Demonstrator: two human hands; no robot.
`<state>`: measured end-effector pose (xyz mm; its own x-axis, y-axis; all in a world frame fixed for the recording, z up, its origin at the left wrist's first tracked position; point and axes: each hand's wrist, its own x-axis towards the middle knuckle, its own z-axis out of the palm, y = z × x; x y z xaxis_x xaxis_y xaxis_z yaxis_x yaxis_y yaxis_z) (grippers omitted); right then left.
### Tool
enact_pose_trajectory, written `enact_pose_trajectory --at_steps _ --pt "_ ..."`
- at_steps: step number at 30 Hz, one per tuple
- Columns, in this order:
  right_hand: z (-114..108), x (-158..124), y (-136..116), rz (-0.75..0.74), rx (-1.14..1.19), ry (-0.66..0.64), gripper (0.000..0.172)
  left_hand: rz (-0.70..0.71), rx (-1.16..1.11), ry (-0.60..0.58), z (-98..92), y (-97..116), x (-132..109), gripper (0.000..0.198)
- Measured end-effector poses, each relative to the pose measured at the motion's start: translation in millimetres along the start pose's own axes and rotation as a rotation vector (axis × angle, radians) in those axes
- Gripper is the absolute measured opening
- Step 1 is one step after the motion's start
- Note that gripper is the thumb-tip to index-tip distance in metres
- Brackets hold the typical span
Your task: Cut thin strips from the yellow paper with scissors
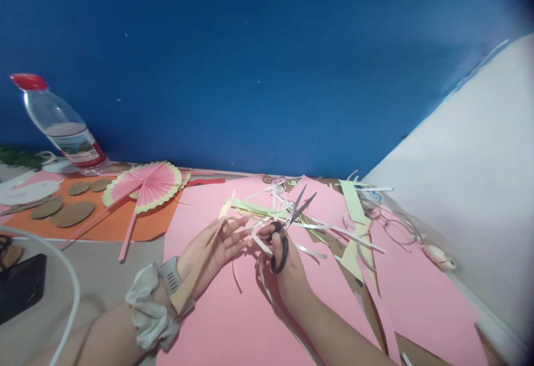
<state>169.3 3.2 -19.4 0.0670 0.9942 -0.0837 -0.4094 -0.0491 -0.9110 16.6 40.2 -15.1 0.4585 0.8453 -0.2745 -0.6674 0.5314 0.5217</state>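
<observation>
- Pink paper [225, 321]: six o'clock.
- Blue wall [250, 77]: twelve; white wall [479, 143]: three.
- Left hand [211, 249]: thumb clamped on tan strip [189, 282], fingers extended.
- Right hand [287, 268]: fingers clamped on scissors [288, 222].

A craft corner, whether in a home or a classroom unclear: a table [106, 277] meets a far blue wall [258, 88] and white wall [479, 138] at right, covered with pink paper [225, 321] and cut strips [311, 251]; paper fan [156, 179], bottle [69, 129], phone [23, 288] at left.
</observation>
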Motion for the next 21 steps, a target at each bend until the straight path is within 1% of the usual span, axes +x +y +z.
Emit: enact_pose_trajectory --at_steps 1,3,5,6,8,12,15,18,21 --pt "1 0 0 -0.008 -0.008 0.002 0.025 0.001 0.023 0.017 1.3 0 0 0.027" --pt "1 -2 0 0.007 -0.037 -0.017 0.028 -0.01 0.078 0.117 6.0 0 -2 0.026" --pt "1 -3 0 0.071 -0.059 -0.041 0.029 -0.029 0.104 0.213 11.8 1 -4 0.027" --pt "1 -4 0 0.108 -0.064 -0.05 0.031 -0.039 0.107 0.235 14.5 1 -5 0.029" --pt "0 -5 1 0.145 -0.08 -0.062 0.033 -0.054 0.097 0.221 18.7 2 -7 0.032" --pt "-2 -3 4 0.143 -0.088 -0.07 0.034 -0.071 0.076 0.163 22.7 3 -9 0.034" --pt "-3 -3 1 0.13 -0.123 -0.081 0.034 -0.086 0.075 0.206 23.0 6 -9 0.034" --pt "0 -4 -7 0.06 -0.184 -0.087 0.035 -0.046 0.068 0.232 20.8 7 -8 0.035" --pt "3 -5 -12 0.023 -0.21 -0.088 0.038 0.043 0.042 0.253 16.7 6 -5 0.031"
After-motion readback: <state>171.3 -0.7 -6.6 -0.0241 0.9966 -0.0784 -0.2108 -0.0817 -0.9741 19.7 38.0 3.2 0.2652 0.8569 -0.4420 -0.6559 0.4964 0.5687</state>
